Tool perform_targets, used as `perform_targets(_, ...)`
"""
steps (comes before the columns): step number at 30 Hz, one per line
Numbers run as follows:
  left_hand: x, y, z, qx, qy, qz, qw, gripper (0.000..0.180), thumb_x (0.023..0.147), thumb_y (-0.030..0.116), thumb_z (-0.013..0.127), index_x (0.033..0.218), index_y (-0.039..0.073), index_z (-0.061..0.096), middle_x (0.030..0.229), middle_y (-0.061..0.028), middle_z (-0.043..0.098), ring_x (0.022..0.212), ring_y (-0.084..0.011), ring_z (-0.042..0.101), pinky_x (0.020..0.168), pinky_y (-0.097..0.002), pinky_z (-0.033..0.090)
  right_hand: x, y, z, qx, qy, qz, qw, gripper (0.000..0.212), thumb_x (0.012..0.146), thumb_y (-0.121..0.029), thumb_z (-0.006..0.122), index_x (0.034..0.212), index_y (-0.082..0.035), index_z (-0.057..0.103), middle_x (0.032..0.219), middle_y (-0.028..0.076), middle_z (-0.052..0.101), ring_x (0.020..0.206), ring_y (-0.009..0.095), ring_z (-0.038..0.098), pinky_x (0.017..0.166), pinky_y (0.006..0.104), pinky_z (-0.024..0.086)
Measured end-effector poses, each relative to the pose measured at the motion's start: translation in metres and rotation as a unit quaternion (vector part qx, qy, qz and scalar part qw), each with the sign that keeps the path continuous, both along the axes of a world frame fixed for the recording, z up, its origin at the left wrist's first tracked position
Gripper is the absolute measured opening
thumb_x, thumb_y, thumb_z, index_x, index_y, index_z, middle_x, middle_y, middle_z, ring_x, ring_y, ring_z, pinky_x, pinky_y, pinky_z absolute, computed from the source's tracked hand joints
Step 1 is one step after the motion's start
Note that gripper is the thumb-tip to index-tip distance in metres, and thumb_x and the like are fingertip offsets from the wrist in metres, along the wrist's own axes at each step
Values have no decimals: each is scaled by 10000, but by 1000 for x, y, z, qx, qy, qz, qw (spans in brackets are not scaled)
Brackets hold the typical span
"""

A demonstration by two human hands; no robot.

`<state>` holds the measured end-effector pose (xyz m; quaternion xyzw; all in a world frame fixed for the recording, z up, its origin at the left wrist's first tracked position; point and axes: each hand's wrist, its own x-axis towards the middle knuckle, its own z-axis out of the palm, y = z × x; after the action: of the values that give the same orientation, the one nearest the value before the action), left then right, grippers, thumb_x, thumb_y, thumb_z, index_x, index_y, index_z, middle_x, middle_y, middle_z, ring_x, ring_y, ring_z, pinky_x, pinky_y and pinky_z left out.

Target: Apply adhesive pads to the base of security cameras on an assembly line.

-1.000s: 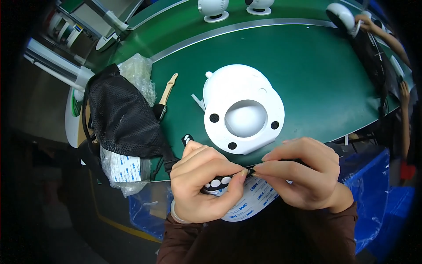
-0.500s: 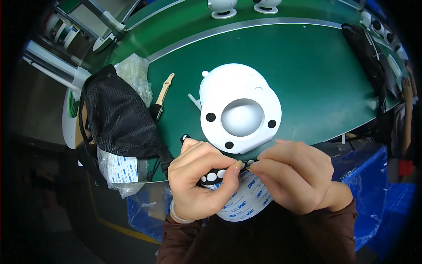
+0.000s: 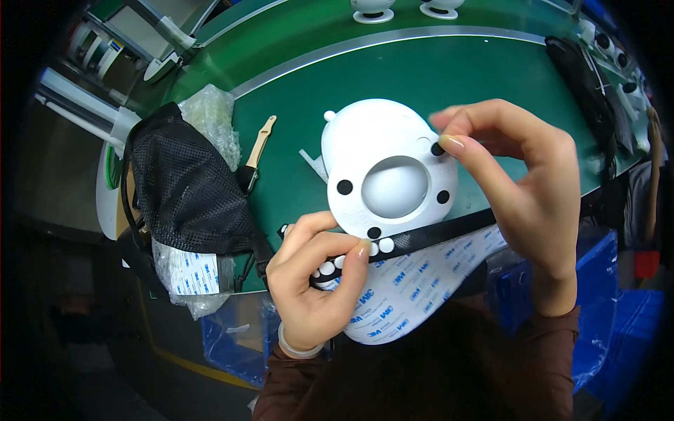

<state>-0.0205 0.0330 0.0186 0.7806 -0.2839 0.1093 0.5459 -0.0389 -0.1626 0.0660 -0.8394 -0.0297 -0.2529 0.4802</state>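
A white rounded plastic housing (image 3: 379, 123) lies on the green table with its round opening up. Black round pads sit around that opening, such as one pad (image 3: 344, 187) on its left side. My right hand (image 3: 523, 175) is over the housing's upper right edge, thumb and forefinger closed on another small black round pad (image 3: 438, 149), which seems to touch the white surface. Between thumb and fingers, my left hand (image 3: 319, 281) pinches a black strip (image 3: 435, 235) with white round spots. Below the strip hangs white backing paper (image 3: 400, 309) with blue print.
On the left lie a black mesh bag (image 3: 189, 182), bubble wrap (image 3: 210, 116) and a wooden-handled brush (image 3: 261, 144). White rounded devices (image 3: 372, 10) stand at the back. A black pouch (image 3: 579, 91) rests at the right. Blue plastic sheeting (image 3: 597, 302) hangs by the near edge.
My right hand has left the strip and risen up and right to the housing, carrying a black round pad. More of the strip and backing paper shows. My left hand still pinches the strip.
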Motion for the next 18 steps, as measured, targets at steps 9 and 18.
perform_targets(9,-1,-4,1,-18,18,5,1000,96,642,-39,650,726,5,642,810,-98,612,642,-157,514,579,-242,384,7,6,0,-70,-5,-28,997,59,773,-33,617,789,24,614,725,54,626,658,90,599,625,191,480)
perform_targets(18,3,-1,-2,-30,-6,-26,999,101,624,-39,650,715,4,641,810,-99,614,626,-145,499,563,-237,377,9,3,1,-102,0,-10,995,68,742,-40,650,749,11,605,709,43,616,635,83,588,589,181,467)
